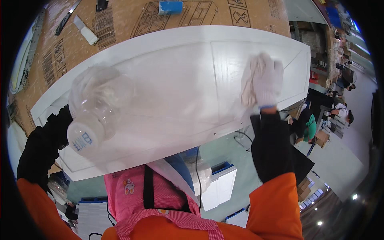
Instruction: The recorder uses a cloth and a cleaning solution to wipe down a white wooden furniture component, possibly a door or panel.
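Observation:
A long white panel with shallow framed recesses lies across the work surface in front of me. My left hand, in a whitish glove, is closed around a clear plastic bottle, held tilted above the panel's left part. The bottle's round white end carries blue print and points toward me. Over the panel's right part, my right hand, also gloved, is closed on a crumpled pale cloth against the surface. Motion blurs both hands, and the left fingers are partly lost behind the bottle.
Brown printed cardboard covers the table beyond the panel. On it lie a white-handled scraper, a dark-handled blade and a blue block. A black cable hangs below the panel's near edge. Other people work at the far right.

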Demonstrator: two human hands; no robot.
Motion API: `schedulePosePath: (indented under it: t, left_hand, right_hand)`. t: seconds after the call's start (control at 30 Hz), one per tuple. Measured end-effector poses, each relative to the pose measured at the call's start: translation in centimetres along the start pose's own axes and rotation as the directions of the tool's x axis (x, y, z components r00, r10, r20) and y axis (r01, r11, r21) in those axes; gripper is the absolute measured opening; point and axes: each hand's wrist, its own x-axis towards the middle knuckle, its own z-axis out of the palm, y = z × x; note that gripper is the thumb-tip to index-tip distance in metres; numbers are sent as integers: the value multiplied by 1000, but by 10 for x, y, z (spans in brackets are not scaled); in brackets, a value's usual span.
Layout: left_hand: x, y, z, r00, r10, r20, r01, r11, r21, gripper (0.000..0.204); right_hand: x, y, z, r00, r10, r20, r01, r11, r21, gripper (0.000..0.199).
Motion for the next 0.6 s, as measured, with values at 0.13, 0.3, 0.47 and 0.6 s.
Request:
schedulePosePath:
  t: [0.13, 0.3, 0.47, 0.6]
  left_hand:
    - [-2, -10, 12, 1000, -1, -11, 1, 1000, -4, 50]
    - [-3, 2, 5, 1000, -24, 1, 24, 999, 37, 49]
    - [-3, 7, 8, 998, -48, 26, 47, 997, 58, 49]
    - [5, 9, 23, 1000, -6, -17, 6, 1000, 31, 48]
  right_hand:
    - [-67, -46, -31, 984, -166, 61, 164, 986, 36, 32]
    - [3, -53, -21, 964, -262, 48, 258, 964, 70, 30]
    - [60, 59, 38, 982, -186, 40, 190, 976, -107, 37]
    - [53, 289, 4, 912, 250, 324, -405, 665, 627, 43]
